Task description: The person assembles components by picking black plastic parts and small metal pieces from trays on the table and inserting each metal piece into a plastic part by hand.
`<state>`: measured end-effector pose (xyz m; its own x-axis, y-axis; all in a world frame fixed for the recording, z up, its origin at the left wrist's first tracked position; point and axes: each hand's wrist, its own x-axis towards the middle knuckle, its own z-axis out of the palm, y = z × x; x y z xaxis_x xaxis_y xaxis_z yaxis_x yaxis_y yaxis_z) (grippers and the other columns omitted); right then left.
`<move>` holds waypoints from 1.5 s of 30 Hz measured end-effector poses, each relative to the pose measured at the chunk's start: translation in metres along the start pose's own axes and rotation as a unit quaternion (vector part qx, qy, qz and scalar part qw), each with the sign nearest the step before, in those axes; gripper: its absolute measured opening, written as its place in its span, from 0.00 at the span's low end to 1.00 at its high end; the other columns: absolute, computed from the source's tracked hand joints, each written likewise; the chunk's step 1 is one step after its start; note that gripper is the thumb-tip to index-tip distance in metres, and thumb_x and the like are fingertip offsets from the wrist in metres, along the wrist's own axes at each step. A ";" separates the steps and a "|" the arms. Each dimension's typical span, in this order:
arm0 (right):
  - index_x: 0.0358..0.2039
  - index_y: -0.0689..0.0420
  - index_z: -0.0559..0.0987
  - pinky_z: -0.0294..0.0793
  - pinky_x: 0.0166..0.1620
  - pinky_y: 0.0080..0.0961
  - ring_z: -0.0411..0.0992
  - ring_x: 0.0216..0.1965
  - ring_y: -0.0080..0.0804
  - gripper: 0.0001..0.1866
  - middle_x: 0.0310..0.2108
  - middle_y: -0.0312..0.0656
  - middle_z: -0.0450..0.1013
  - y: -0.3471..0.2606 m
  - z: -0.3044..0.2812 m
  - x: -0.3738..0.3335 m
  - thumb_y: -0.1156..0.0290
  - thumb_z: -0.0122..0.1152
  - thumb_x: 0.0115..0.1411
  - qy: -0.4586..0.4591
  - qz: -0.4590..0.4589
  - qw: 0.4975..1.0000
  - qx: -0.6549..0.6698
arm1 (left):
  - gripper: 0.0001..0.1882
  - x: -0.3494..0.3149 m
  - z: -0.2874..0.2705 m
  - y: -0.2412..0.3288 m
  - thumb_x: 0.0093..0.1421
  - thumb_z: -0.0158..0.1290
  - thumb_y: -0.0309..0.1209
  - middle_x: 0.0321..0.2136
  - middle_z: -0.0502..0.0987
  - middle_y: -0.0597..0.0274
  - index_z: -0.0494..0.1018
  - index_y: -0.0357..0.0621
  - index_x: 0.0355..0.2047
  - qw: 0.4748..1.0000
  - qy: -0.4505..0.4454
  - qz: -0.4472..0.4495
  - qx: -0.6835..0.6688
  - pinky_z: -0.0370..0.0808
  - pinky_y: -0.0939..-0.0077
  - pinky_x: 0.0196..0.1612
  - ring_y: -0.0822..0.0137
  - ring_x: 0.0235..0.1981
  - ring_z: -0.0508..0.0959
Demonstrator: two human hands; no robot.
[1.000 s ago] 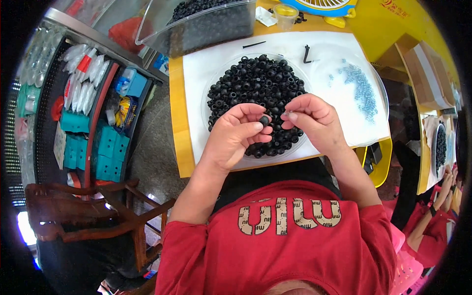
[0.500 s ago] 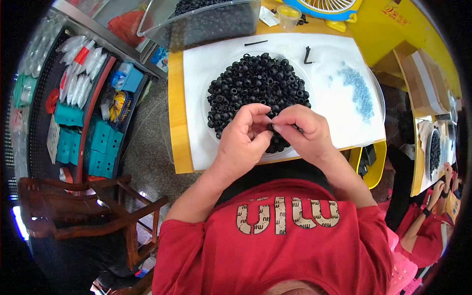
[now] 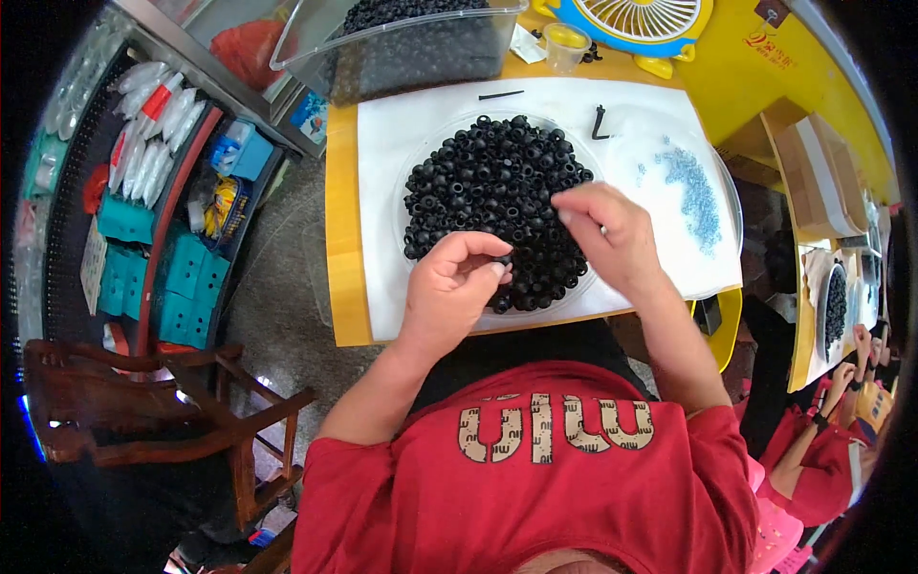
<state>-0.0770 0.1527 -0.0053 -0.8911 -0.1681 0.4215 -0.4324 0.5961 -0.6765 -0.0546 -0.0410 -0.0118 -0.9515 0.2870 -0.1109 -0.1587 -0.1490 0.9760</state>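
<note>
A heap of small black ball-shaped parts with holes (image 3: 478, 182) lies in a round clear tray (image 3: 403, 196). Over the heap's near left part is my left hand (image 3: 445, 295), its thumb and forefinger pinched on one black ball-shaped part (image 3: 504, 259). My right hand (image 3: 614, 234) is at the heap's right edge, apart from the left. Its fingers are closed; a tiny pale speck shows between them, too small to name. Many tiny translucent blue pieces (image 3: 696, 191) are spread on the right side, beyond my right hand.
A clear bin (image 3: 421, 62) of black parts stands at the back left, with a small clear cup (image 3: 566, 48) and a blue-yellow fan (image 3: 631, 24) beside it. Two thin black pieces lie on the white sheet (image 3: 378, 230). A wooden chair (image 3: 191, 421) stands left; another person works far right.
My hands were together over the near heap. The right has moved away to the right and further back; the left has come slightly nearer, keeping its pinch.
</note>
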 end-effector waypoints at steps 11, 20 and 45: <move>0.31 0.56 0.73 0.69 0.35 0.28 0.68 0.33 0.38 0.12 0.29 0.42 0.69 0.011 0.015 0.051 0.80 0.51 0.43 -0.237 -0.131 0.926 -0.264 | 0.08 0.001 -0.012 -0.005 0.51 0.46 0.18 0.32 0.70 0.63 0.67 0.37 0.33 0.999 -0.025 0.001 -0.027 0.71 0.83 0.35 0.75 0.31 0.71; 0.32 0.60 0.74 0.68 0.35 0.14 0.67 0.30 0.16 0.07 0.27 0.32 0.71 -0.016 0.003 0.019 0.79 0.50 0.52 -0.117 0.248 0.899 0.340 | 0.11 0.007 -0.005 0.002 0.49 0.45 0.16 0.32 0.70 0.57 0.64 0.38 0.34 0.988 -0.024 -0.028 -0.149 0.74 0.76 0.34 0.70 0.30 0.73; 0.37 0.59 0.70 0.69 0.35 0.29 0.70 0.31 0.38 0.16 0.30 0.42 0.71 -0.036 0.004 -0.018 0.78 0.54 0.44 -0.053 -0.090 0.994 0.012 | 0.21 -0.001 0.016 0.009 0.47 0.50 0.17 0.29 0.71 0.55 0.56 0.35 0.40 0.993 0.019 -0.046 -0.109 0.72 0.80 0.33 0.71 0.29 0.73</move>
<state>-0.0463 0.1310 0.0092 -0.8083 -0.3525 0.4716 -0.5877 0.5302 -0.6111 -0.0508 -0.0273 0.0005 -0.9392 0.2727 -0.2087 -0.2944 -0.3268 0.8981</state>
